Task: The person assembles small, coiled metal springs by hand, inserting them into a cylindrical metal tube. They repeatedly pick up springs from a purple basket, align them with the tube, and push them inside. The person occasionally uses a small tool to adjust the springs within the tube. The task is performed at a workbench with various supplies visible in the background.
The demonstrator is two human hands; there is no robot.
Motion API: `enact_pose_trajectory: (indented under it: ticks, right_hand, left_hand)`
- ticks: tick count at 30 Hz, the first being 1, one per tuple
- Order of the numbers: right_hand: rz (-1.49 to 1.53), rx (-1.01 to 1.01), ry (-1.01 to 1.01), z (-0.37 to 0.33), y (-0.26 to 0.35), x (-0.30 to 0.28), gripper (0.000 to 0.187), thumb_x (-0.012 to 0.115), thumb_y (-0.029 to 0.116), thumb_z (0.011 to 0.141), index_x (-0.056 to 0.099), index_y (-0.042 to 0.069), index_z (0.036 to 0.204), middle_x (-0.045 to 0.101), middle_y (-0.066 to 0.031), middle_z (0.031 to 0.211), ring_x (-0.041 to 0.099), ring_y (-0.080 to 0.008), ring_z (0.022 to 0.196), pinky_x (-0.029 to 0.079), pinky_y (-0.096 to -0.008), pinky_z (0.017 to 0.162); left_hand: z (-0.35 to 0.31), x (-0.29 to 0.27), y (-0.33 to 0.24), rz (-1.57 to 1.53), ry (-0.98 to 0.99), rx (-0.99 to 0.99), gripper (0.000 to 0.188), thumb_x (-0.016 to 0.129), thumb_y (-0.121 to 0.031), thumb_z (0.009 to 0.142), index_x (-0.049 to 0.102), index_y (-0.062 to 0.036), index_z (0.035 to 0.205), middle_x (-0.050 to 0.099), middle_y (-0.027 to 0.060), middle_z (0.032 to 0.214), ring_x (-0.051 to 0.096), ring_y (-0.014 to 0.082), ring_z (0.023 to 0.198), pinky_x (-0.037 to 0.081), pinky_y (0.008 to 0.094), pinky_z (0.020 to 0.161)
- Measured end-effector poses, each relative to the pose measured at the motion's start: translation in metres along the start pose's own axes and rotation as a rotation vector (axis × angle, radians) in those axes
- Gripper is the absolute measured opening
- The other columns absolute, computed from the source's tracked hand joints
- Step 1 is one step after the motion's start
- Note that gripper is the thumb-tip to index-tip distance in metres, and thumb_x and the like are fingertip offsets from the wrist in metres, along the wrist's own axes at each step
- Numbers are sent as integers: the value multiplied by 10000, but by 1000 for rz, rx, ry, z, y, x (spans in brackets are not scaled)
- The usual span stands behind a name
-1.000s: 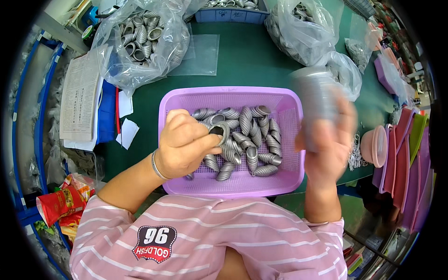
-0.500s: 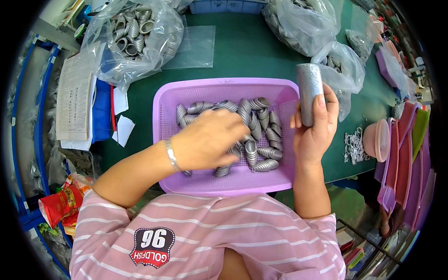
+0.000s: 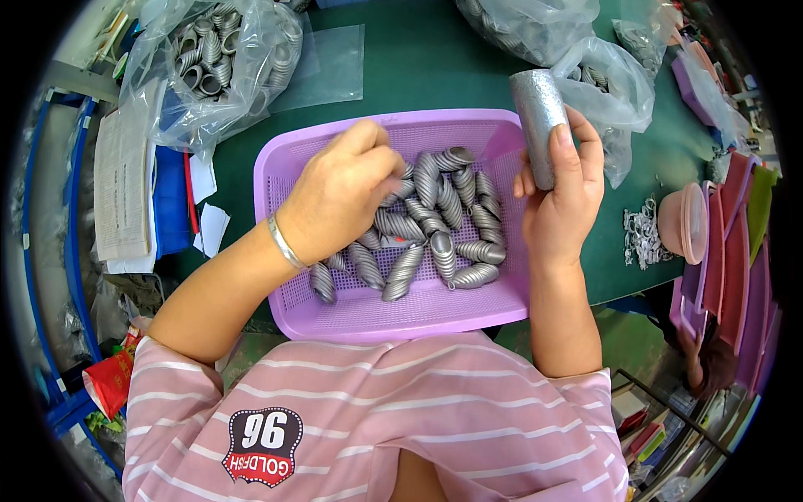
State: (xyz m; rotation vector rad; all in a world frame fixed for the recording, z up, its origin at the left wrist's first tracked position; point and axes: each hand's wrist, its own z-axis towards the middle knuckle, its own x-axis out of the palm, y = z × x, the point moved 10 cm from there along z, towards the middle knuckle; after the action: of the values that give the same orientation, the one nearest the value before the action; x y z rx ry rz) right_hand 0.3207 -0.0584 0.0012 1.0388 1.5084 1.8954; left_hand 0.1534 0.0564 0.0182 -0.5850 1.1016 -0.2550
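Observation:
My right hand grips a silver metal cylinder with a speckled surface, held almost upright beside the basket's right rim. My left hand, with a metal bangle at its wrist, is over the left part of a purple plastic basket. Its fingers are curled in, and whatever may be inside them is hidden. Several grey ribbed coil pieces lie loose in the basket, mostly in its middle and right half. The left hand and forearm cover part of the basket's left side.
A clear bag of grey coil pieces stands at the far left, and other bags at the far right. Small white metal parts lie beside a pink tub. Papers and a blue tray are at the left.
My left hand has moved left and away from the coil pieces in the middle, uncovering several of them. The right hand still holds the cylinder, now tilted slightly. The whole view has shifted a little.

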Motion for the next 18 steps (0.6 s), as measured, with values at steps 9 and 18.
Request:
enact_pose_trajectory:
  ticks: [9, 18]
  right_hand:
    - [-1, -16, -4, -1, 1, 0, 409, 604, 228, 929, 468, -36, 1212, 583, -122, 871, 490, -98, 527, 394, -231, 435]
    - [-51, -14, 46, -3, -1, 5, 433, 622, 236, 919, 474, -30, 1227, 591, -105, 870, 503, -98, 547, 399, -233, 443]
  left_hand:
    - [-31, 116, -67, 209, 647, 412, 233, 680, -162, 731, 599, -92, 939, 577, 58, 990, 564, 249, 977, 442, 408, 835]
    - [10, 0, -15, -74, 16, -59, 331, 736, -27, 715, 586, -10, 1009, 563, 138, 877, 590, 327, 826, 491, 365, 727]
